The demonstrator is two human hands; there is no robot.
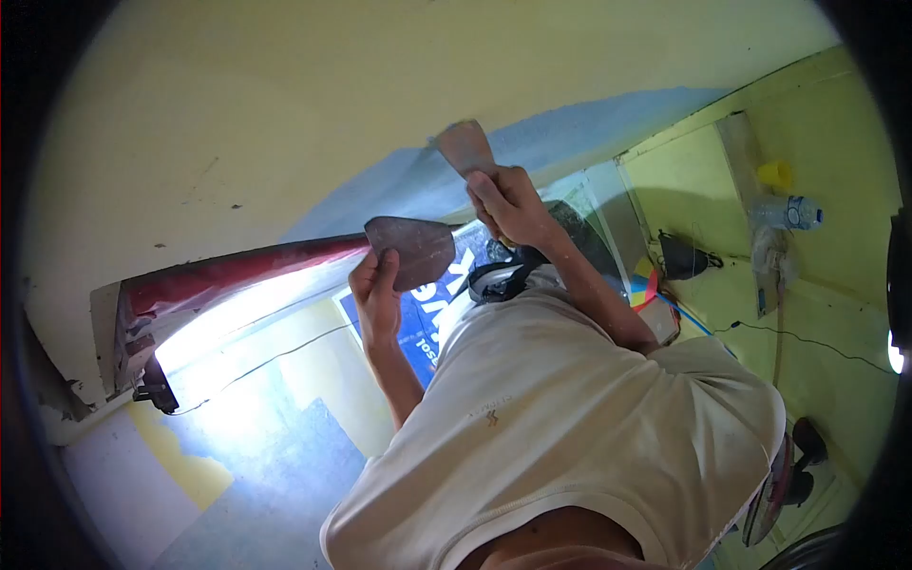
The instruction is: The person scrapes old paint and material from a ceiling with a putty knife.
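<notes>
My right hand (518, 204) is wrapped round a putty knife (465, 147), and its wide, brownish blade lies at the pale yellow painted surface (313, 104). Whether the blade edge touches it is hard to tell. Beside the blade runs a blue-grey patch (560, 133) in the yellow. Lower and to the left, my left hand (376, 293) pinches a dark flat plate (410, 252) with rounded corners, thumb on its near face. The plate and the knife are apart from each other.
At left, a recess with red lining (237, 275) has a bright lamp (157, 388) near it. A blue printed sheet (413, 332) lies behind my left arm. On the right are a plastic bottle (793, 213), a yellow cup (775, 174) and a dangling wire (817, 337).
</notes>
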